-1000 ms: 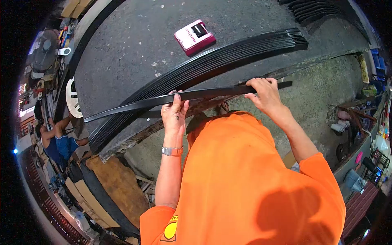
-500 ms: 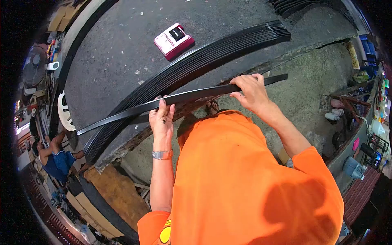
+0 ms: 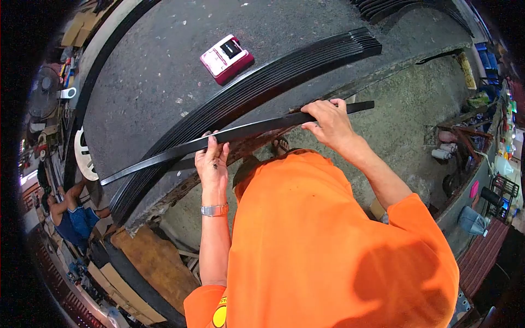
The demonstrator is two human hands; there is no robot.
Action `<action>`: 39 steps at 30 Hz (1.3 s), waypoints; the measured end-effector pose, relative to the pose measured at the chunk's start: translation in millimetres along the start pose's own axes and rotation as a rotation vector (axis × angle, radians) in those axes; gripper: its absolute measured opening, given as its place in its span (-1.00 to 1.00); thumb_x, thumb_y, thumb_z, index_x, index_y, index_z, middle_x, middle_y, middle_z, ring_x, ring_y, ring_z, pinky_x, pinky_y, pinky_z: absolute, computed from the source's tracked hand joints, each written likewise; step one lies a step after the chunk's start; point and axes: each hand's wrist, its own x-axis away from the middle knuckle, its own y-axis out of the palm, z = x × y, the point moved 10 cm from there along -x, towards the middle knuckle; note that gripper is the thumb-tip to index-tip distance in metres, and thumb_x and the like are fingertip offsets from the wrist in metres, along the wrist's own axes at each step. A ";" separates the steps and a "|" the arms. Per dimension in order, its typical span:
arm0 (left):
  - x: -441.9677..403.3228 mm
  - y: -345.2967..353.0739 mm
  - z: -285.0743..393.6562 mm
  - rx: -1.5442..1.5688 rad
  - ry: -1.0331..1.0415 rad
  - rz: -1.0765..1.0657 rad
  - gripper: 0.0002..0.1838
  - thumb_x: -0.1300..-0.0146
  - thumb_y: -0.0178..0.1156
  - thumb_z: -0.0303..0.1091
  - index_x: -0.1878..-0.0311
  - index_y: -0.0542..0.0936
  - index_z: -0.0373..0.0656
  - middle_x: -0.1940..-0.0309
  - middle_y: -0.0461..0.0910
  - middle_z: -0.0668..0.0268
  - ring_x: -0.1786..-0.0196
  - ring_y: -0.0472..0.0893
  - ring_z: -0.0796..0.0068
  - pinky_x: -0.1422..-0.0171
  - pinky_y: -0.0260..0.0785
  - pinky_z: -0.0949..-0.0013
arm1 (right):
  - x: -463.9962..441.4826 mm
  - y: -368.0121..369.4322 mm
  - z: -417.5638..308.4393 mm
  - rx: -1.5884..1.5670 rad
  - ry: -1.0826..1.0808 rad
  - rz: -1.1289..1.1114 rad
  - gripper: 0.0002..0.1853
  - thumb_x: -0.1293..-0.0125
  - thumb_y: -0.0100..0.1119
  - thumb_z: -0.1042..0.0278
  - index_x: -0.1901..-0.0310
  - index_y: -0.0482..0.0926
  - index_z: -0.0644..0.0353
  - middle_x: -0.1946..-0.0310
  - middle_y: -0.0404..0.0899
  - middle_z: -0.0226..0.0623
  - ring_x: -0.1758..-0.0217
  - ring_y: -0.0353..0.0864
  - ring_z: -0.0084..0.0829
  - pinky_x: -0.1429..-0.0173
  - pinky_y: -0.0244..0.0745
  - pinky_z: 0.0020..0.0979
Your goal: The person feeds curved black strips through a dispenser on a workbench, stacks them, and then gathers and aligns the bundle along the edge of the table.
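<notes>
A long, slightly curved black strip (image 3: pixel 257 127) slants in front of my body, its left end over the table and its right end past the table's edge. My left hand (image 3: pixel 212 164) is closed on it left of the middle, thumb on the face towards me; dark smudges mark the palm. Nearer the right end, my right hand (image 3: pixel 331 123) grips the same strip from above. Behind it, a stack of similar black strips (image 3: pixel 268 76) lies in an arc on the table. A white and dark pink device (image 3: pixel 227 59) with a black panel sits just beyond the stack.
The dark, scuffed table (image 3: pixel 136 104) has a rough front edge. More black strips (image 3: pixel 410 10) lie at its far right. A person (image 3: pixel 76 218) sits low at the left, by a white curved piece (image 3: pixel 85 156). Brown cardboard (image 3: pixel 150 262) lies lower left.
The whole view has shifted slightly, so the table and its contents appear a little farther left. Both hands keep hold of the strip, with hardly any change in their grip.
</notes>
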 end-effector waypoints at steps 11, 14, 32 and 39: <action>-13.8 -68.2 61.4 0.118 0.111 0.066 -0.78 -0.43 0.29 -0.33 -0.07 0.65 -0.14 0.02 0.74 0.33 0.18 0.71 0.51 0.01 0.63 0.32 | -0.8 -19.4 -12.9 0.099 -0.131 0.047 -0.56 -0.18 0.45 0.12 -0.09 0.60 -0.04 0.19 0.61 -0.45 0.03 0.60 -0.33 -0.17 0.23 -0.10; -31.1 -139.6 103.9 0.233 0.251 0.038 -0.85 -0.45 0.26 -0.38 0.03 0.68 -0.22 -0.01 0.74 0.20 -0.01 0.73 0.35 -0.10 0.62 0.22 | -5.9 -27.2 1.3 0.217 -0.160 0.082 -0.54 -0.18 0.46 0.11 -0.12 0.61 -0.11 0.19 0.58 -0.47 0.02 0.57 -0.34 -0.21 0.23 -0.02; 22.8 -370.4 149.4 -0.094 0.309 0.582 -0.81 -0.37 0.39 -0.28 0.25 0.56 -0.09 0.37 0.67 0.39 0.36 0.66 0.58 0.25 0.60 0.45 | -19.4 -59.3 80.2 0.427 0.092 0.281 -0.37 -0.21 0.44 0.13 -0.34 0.50 -0.15 -0.24 0.45 -0.37 -0.36 0.40 -0.25 -0.41 0.13 0.33; 48.5 -348.6 167.1 -0.815 0.290 0.871 -0.59 -0.35 0.41 -0.06 0.19 0.52 -0.24 0.35 0.62 0.29 0.46 0.51 0.51 0.45 0.36 0.40 | 23.1 -274.7 44.5 -0.219 0.182 0.846 -0.62 -0.41 0.29 0.38 -0.25 0.60 0.13 0.08 0.73 -0.34 0.01 0.66 -0.48 -0.18 0.54 -0.42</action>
